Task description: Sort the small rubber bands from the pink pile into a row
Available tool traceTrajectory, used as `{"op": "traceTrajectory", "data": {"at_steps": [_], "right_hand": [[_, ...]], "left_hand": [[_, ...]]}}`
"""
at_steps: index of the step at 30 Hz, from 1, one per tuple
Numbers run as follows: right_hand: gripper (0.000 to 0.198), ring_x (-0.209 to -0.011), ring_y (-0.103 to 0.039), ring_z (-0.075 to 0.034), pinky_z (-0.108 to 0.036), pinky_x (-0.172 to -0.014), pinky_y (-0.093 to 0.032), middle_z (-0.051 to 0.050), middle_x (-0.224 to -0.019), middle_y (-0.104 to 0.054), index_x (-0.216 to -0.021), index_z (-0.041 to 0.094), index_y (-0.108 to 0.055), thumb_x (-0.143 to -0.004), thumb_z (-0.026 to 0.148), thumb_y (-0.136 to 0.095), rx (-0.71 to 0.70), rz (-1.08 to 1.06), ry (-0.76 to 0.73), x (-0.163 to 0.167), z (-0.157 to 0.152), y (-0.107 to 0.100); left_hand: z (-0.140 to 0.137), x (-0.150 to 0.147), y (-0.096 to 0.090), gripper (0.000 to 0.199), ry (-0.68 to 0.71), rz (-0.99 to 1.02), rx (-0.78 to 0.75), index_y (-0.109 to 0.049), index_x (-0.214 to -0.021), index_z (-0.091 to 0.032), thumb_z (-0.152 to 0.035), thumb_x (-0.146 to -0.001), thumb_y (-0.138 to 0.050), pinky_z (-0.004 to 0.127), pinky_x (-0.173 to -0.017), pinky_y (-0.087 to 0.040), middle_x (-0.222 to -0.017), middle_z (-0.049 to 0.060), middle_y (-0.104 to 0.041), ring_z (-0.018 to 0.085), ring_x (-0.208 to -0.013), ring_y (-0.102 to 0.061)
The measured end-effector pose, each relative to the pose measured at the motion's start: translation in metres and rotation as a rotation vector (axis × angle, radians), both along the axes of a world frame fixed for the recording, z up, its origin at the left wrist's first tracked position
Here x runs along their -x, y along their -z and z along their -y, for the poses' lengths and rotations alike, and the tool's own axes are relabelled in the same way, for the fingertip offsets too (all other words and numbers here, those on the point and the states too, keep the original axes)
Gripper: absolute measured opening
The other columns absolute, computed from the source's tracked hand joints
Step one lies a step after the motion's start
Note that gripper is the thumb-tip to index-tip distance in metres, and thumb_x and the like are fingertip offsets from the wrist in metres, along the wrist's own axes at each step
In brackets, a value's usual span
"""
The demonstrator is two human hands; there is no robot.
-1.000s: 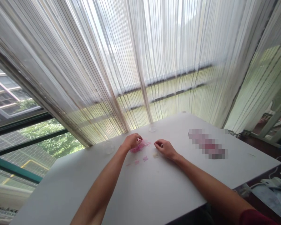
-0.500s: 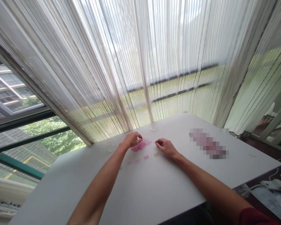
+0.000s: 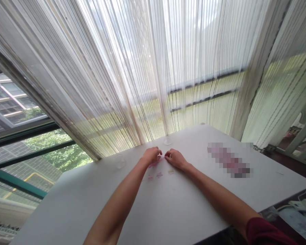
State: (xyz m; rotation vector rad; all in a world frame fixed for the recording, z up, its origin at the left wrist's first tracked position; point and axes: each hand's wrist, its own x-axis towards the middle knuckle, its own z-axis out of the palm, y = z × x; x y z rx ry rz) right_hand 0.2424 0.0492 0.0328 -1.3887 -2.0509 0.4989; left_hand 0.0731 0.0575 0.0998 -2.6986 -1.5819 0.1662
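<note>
My left hand [image 3: 153,155] hovers over a loose pile of small pink pieces [image 3: 155,164], its fingers bent with a gap between thumb and forefinger. The hand hides much of the pile. Close on its right, my right hand [image 3: 175,158] rests low over the white table with thumb and forefinger pinched together. Whatever is in that pinch is too small to make out. Just nearer to me lie a small pink piece [image 3: 150,177], a pinkish-purple piece [image 3: 159,175] and a pale yellow piece [image 3: 171,172], spaced in a row.
A clear round dish [image 3: 167,140] stands at the table's far edge, another clear round item [image 3: 120,162] to the left. A blurred-out pink object [image 3: 229,160] lies on the right of the white table [image 3: 153,211]. Sheer curtains [image 3: 153,68] hang behind.
Both hands have come closer together; my left hand moved right over the pile and my right hand moved slightly left. The view has shifted slightly.
</note>
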Motion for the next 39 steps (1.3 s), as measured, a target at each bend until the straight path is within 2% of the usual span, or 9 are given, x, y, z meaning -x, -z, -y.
{"op": "traceTrajectory", "data": {"at_steps": [8, 13, 19, 26, 31, 39], "right_hand": [[0.013, -0.074, -0.061, -0.014, -0.024, -0.073, -0.045, -0.004, -0.084, -0.063, -0.085, 0.019, -0.075, -0.085, 0.02, -0.062, -0.037, -0.056, 0.002, -0.0017, 0.0045, 0.0052], [0.014, -0.076, -0.061, -0.014, -0.024, -0.075, -0.045, -0.004, -0.085, -0.064, -0.087, 0.019, -0.075, -0.086, 0.021, -0.061, -0.039, -0.059, -0.007, -0.0017, 0.0053, 0.005], [0.014, -0.075, -0.061, -0.014, -0.024, -0.074, -0.045, -0.004, -0.085, -0.063, -0.087, 0.019, -0.075, -0.086, 0.021, -0.061, -0.044, -0.054, -0.009, -0.002, 0.005, 0.0058], [0.012, -0.073, -0.06, -0.013, -0.023, -0.073, -0.045, -0.003, -0.082, -0.063, -0.087, 0.018, -0.075, -0.086, 0.021, -0.063, -0.053, -0.059, -0.012, -0.0026, 0.0046, 0.0054], [0.012, -0.072, -0.06, -0.013, -0.023, -0.073, -0.044, -0.003, -0.083, -0.063, -0.088, 0.018, -0.075, -0.085, 0.021, -0.063, -0.052, -0.065, -0.013, -0.0024, 0.0046, 0.0054], [0.011, -0.07, -0.06, -0.013, -0.024, -0.071, -0.045, -0.003, -0.082, -0.064, -0.086, 0.019, -0.075, -0.084, 0.021, -0.064, -0.059, -0.089, -0.015, -0.0015, 0.0038, 0.0077]], "left_hand": [[0.0003, -0.0029, -0.0005, 0.022, 0.008, -0.085, -0.031, -0.074, -0.096, -0.026, -0.022, -0.086, -0.055, 0.029, -0.078, -0.048, -0.105, 0.006, -0.067, 0.022, -0.09, -0.066], [0.0018, -0.0028, -0.0019, 0.023, 0.028, -0.095, -0.034, -0.073, -0.101, -0.027, -0.024, -0.087, -0.055, 0.03, -0.076, -0.048, -0.108, 0.005, -0.066, 0.022, -0.088, -0.066], [0.0045, -0.0058, 0.0005, 0.02, 0.054, -0.106, -0.038, -0.075, -0.091, -0.025, -0.021, -0.086, -0.056, 0.031, -0.077, -0.047, -0.105, 0.006, -0.067, 0.022, -0.085, -0.067], [0.0029, -0.0001, -0.0054, 0.022, 0.048, -0.115, -0.045, -0.072, -0.098, -0.023, -0.022, -0.088, -0.053, 0.03, -0.077, -0.048, -0.11, 0.006, -0.067, 0.021, -0.087, -0.066], [0.0026, -0.0008, -0.0036, 0.022, 0.051, -0.121, -0.028, -0.072, -0.101, -0.025, -0.024, -0.087, -0.055, 0.029, -0.076, -0.048, -0.112, 0.004, -0.066, 0.021, -0.087, -0.066], [0.0033, -0.0061, 0.0001, 0.022, 0.063, -0.108, -0.032, -0.075, -0.093, -0.025, -0.022, -0.086, -0.054, 0.028, -0.074, -0.048, -0.107, 0.006, -0.067, 0.021, -0.083, -0.067]]}}
